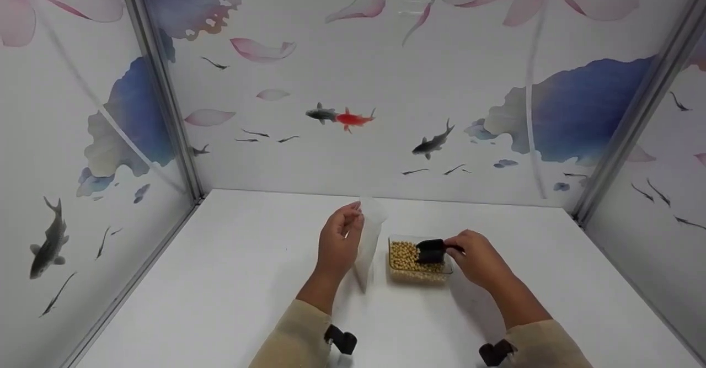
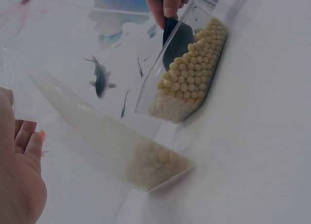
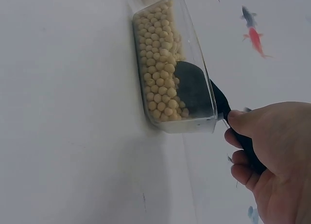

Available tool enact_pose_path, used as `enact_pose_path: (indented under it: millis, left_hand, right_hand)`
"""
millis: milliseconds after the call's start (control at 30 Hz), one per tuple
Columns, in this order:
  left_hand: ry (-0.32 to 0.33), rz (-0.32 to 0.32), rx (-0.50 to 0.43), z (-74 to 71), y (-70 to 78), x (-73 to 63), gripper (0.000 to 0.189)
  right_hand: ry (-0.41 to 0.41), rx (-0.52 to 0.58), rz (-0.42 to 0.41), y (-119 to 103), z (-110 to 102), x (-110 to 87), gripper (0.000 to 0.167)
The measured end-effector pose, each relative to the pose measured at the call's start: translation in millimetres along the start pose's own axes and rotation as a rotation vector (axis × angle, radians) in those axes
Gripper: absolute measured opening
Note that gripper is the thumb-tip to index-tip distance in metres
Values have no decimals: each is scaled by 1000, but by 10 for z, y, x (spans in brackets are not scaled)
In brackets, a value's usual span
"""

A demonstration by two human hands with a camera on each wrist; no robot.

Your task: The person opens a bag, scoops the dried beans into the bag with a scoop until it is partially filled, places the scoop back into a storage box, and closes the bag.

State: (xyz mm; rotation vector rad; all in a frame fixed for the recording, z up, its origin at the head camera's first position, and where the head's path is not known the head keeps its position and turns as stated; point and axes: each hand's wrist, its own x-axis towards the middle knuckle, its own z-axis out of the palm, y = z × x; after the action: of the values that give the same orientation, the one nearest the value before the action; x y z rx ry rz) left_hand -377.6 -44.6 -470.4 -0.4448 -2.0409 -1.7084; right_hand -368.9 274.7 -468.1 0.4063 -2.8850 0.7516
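My right hand (image 1: pixel 479 257) grips the handle of a small black scoop (image 3: pixel 194 90). The scoop's blade dips among the soybeans (image 2: pixel 187 76) in a clear rectangular container (image 1: pixel 419 277). To the left of that container, my left hand (image 1: pixel 339 238) holds a translucent plastic bag (image 2: pixel 92 124) near its top, fingers curled at its edge. Some soybeans lie in the bag's lower corner, plain in the left wrist view. The bag hangs upright with its bottom corner at the tabletop, and its far side is partly hidden behind my left hand in the head view.
A white table (image 1: pixel 220 280) spreads under everything. White panels painted with fish, petals and lotus leaves close it in at the back (image 1: pixel 353 164) and both sides. Grey metal posts (image 1: pixel 165 92) stand at the back corners.
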Motion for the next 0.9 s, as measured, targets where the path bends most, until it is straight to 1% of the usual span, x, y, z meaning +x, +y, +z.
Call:
enact_pose_path:
  millis: [167,400,467,633,800,900]
  left_hand:
    - [0,10,1,3,-3,1,28]
    - [-7,2,4,4,-4,-9,31]
    - [-5,1,3,6,-3,-11,28]
    - [-3,-6,-1,14,-21,-10,20]
    - [-1,-5,-1,12,-19,-7,20]
    - [0,-10,-3,12,-25,-5,21]
  right_hand:
    - [-12,13,-7,-39,52,9,25]
    - [-30,-1,8,-96,117,31,25]
    - [-38,-1,-5,-101,137,40,25]
    - [-43,12,2,-97,197,63,26]
    - [-43,34,35,-77,223,71,26]
    - [-45,66,58,-71,241,57,28]
